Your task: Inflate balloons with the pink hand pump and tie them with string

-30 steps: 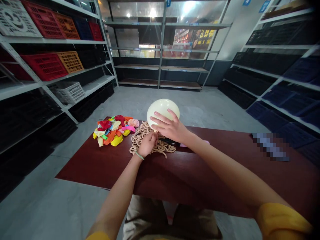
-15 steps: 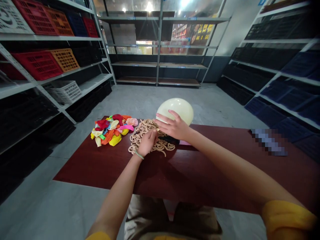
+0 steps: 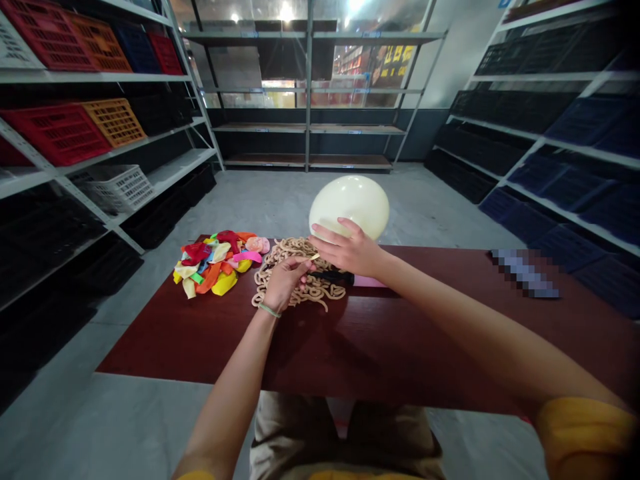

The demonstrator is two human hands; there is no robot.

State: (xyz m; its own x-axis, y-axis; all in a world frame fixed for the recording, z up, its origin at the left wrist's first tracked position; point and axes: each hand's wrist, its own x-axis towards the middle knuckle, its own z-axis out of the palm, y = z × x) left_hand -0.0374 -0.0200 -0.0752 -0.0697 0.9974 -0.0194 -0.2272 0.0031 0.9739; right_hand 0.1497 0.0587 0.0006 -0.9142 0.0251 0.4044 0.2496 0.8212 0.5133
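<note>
Dark red table (image 3: 350,353) carries a pale inflated balloon (image 3: 349,205), light and fragile, best held softly; right hand (image 3: 350,252) rests open on it, left hand (image 3: 286,283) stays apart and seems to pinch its neck.

Our left hand (image 3: 287,285) curls its fingers inward in a tight pinch, its wrist (image 3: 266,308) ringed by a thin band, while our right hand (image 3: 347,251) angles across toward it, fingers spread. Both bare forearms reach forward from yellow sleeves (image 3: 585,433).
</note>
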